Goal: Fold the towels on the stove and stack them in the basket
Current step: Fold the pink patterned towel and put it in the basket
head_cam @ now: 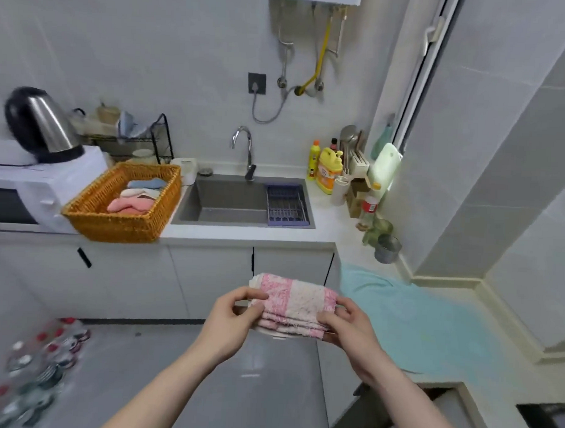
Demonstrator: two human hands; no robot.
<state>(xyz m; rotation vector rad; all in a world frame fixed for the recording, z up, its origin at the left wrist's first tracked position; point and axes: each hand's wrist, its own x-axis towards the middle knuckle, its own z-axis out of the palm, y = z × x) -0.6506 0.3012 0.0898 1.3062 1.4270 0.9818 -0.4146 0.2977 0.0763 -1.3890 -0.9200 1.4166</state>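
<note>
Two hands hold one folded pink-and-white towel (pixel 292 302) in the air, in front of the sink (pixel 230 200) cabinet and well below the counter edge. Left hand (pixel 231 321) grips the towel's left end: thumb on top, fingers curled under the edge, pinching the layers. Right hand (pixel 347 328) grips the right end the same way, thumb on top face, fingers wrapped under. Towel is several layers thick, roughly flat, with the layered edges facing the camera.

Wicker basket (pixel 120 221) sits on the counter just left of the sink, touching the microwave (pixel 25 195) on its far side. Three folded towels lie in it in a row: blue one (pixel 147 183) at the back, cream one (pixel 141 193) in the middle, pink one (pixel 131 205) nearest the front. They overlap slightly.

Teal towel (pixel 409 317) lies spread out on the counter run right of the sink, past the corner, just right of the held towel. Not folded. A dark stove corner (pixel 546 421) shows further along that run, at the bottom right; too little of it is in view to say more.

Kettle (pixel 41 125) stands on the microwave. Detergent bottles (pixel 326 170) stand right of the sink tap (pixel 245 148). Dish rack insert (pixel 286 206) sits in the sink's right end. Pack of bottles (pixel 35 365) on the floor, well left of the sink, blurred.
</note>
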